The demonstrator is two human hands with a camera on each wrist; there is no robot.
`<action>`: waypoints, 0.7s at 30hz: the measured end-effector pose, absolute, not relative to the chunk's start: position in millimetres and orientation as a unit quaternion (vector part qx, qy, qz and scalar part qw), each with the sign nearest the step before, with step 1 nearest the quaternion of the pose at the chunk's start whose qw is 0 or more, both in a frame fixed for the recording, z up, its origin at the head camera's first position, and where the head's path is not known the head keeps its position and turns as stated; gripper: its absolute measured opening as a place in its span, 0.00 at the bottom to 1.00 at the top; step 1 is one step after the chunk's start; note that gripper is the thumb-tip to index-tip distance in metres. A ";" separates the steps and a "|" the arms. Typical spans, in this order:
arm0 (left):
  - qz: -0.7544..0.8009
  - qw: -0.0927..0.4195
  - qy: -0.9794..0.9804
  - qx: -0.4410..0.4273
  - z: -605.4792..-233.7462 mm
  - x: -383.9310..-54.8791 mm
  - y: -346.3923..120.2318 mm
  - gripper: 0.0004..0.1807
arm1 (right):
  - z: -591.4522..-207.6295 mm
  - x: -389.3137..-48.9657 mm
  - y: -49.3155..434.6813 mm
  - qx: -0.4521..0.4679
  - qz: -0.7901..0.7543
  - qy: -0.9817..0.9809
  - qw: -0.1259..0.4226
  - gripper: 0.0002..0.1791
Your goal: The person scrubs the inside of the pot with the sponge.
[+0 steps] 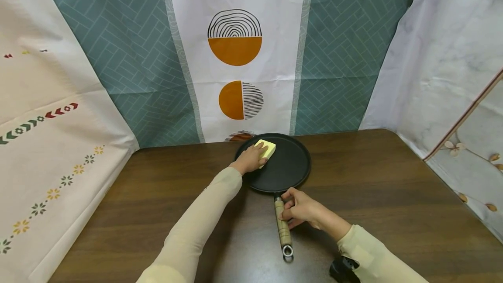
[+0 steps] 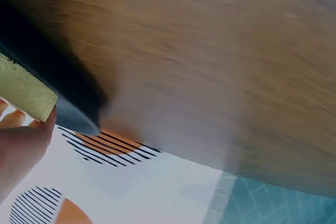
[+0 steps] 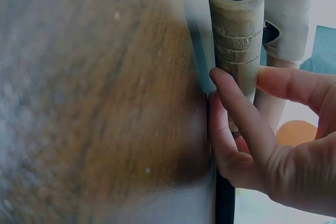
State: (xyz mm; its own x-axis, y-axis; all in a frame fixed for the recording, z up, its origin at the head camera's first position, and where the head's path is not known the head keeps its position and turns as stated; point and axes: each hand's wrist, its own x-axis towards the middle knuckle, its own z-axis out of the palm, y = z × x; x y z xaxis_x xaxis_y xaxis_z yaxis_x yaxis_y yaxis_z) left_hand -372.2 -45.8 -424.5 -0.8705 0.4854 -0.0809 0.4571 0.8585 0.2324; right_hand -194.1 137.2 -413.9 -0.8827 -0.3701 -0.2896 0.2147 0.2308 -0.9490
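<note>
A flat black frying pan (image 1: 288, 165) rests on the table, its wooden handle (image 1: 284, 230) pointing toward me. My left hand (image 1: 248, 160) grips a pale yellow sponge (image 1: 269, 148) on the left part of the pan's surface. In the left wrist view the sponge (image 2: 25, 88) sits against the dark pan (image 2: 63, 72), with fingers around its edge. My right hand (image 1: 304, 209) holds the handle near the pan. The right wrist view shows the thumb and fingers of that hand (image 3: 278, 150) on opposite sides of the handle (image 3: 237, 40).
The brown wooden table (image 1: 377, 187) ends at a patterned curtain (image 1: 251, 56) right behind the pan. Cloth hangs along the left (image 1: 59, 165) and right sides (image 1: 452, 99). A black strap device (image 1: 343, 270) is at the right wrist.
</note>
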 end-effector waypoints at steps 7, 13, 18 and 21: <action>0.113 0.073 0.960 0.247 -427.4 -372.7 -63.1 0.31 | -412.3 -193.2 137.4 -0.052 -0.619 0.747 0.237 0.29; 0.117 0.069 0.956 0.261 -427.6 -367.6 -71.0 0.31 | -411.2 -192.3 137.4 -0.052 -0.620 0.748 0.234 0.28; 0.119 0.062 0.956 0.260 -427.8 -357.5 -73.0 0.31 | -411.6 -192.4 137.2 -0.053 -0.621 0.747 0.231 0.28; 0.122 0.049 0.957 0.259 -429.3 -348.6 -71.1 0.31 | -412.4 -192.1 137.5 -0.055 -0.622 0.747 0.229 0.29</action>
